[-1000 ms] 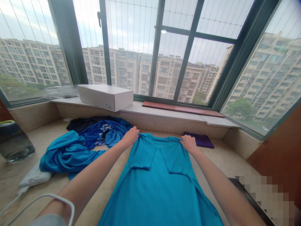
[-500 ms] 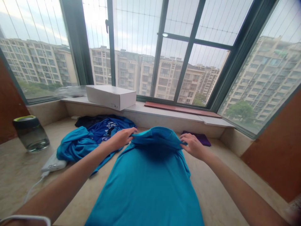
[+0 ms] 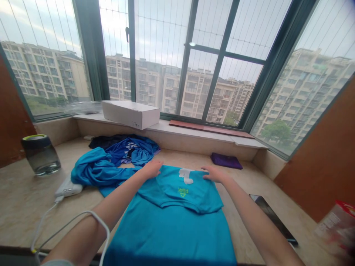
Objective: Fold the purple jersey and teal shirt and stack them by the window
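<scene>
A teal shirt (image 3: pixel 172 232) lies on the stone ledge in front of me, its top part folded down toward me, with a white patch and a small yellow-green logo showing. My left hand (image 3: pixel 153 170) is at the upper left corner of the fold, fingers closed on the fabric. At the upper right corner, my right hand (image 3: pixel 215 174) has its thumb and finger apart, touching the cloth. Left of the shirt sits a crumpled pile of blue clothes (image 3: pixel 94 168), partly behind my left forearm.
A bottle (image 3: pixel 41 155) and a white power bank (image 3: pixel 68 187) with a cable stand left. A white box (image 3: pixel 130 113) rests on the sill. Purple cloth (image 3: pixel 226 161), a black phone-like slab (image 3: pixel 273 220) and a red-white packet (image 3: pixel 337 225) lie right.
The lifted top edge of the shirt has come down and now lies flat, folded over toward me. Both hands are lower, and the view has shifted to show more on the right.
</scene>
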### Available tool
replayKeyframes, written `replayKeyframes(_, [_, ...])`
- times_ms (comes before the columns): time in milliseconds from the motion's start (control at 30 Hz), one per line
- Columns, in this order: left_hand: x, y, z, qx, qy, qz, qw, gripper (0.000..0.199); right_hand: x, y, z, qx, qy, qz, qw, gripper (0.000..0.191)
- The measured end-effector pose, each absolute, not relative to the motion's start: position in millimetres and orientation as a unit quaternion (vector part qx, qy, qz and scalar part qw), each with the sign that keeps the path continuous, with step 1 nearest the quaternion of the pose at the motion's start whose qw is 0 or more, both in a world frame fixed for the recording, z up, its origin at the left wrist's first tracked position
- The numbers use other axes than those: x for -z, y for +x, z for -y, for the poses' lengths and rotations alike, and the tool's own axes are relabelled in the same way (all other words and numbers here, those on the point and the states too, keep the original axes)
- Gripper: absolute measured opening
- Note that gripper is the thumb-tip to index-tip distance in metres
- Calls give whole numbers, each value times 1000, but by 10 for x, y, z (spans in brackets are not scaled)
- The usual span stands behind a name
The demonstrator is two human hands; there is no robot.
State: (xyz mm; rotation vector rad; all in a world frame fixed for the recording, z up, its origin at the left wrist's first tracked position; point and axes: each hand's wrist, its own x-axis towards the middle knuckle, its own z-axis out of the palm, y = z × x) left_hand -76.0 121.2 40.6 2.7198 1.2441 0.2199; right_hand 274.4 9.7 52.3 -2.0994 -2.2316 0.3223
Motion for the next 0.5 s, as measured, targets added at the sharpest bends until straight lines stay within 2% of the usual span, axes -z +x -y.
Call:
replayKeyframes(67, [-376, -740, -1235, -67, 898, -429, 70, 37, -465, 2747, -153, -105, -689, 717, 21, 54])
replayKeyframes(133, [-428, -788, -1238, -67, 896, -434, 68, 24, -486, 2778, -156, -106, -691, 715, 16, 38])
replayKeyframes(200, [-587, -873, -1254, -76, 899, -426, 67, 12, -609, 2849, -129, -110, -684, 720, 25, 21])
replayKeyframes(267, [-854, -969, -1294, -98, 905, -408, 70, 5, -830, 2956, -82, -115, -673, 728, 52, 17])
replayKeyframes(400, [-1554, -1111, -1337, -167, 909, -373, 80, 27, -1435, 3182, 38, -117, -650, 739, 130, 27])
replayKeyframes(500, [-2026, -1139, -1220, -277, 883, -370, 84, 39, -1893, 3262, 132, -65, -637, 738, 213, 30])
